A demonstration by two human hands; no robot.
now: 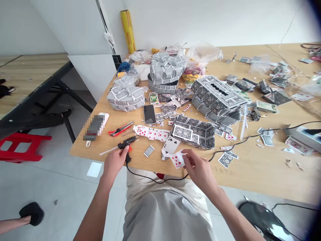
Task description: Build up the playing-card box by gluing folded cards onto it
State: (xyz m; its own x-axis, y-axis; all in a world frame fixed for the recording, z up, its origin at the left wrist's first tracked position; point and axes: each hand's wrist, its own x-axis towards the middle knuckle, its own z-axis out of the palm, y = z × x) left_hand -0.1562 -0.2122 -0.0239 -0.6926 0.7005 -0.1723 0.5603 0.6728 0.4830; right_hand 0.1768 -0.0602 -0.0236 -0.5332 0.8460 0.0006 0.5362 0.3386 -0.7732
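My left hand (114, 163) is wrapped round a black hot glue gun (125, 144) near the table's front edge, its nozzle towards a joined strip of red-suited cards (152, 133). Between the fingers of my right hand (199, 167) is a playing card (177, 160), a diamond, face up. Just beyond it lies an ace of clubs (171, 146), against an open box covered in card backs (194, 131). A single card (148, 151) lies face down between my hands.
A red utility knife (120, 129) and a phone (149, 114) lie beyond the glue gun. Card-covered boxes (218, 95) stand behind, with a heart-shaped one (125, 97) on the left. A black cable (233, 146) crosses the table. Loose cards (225, 160) lie at right.
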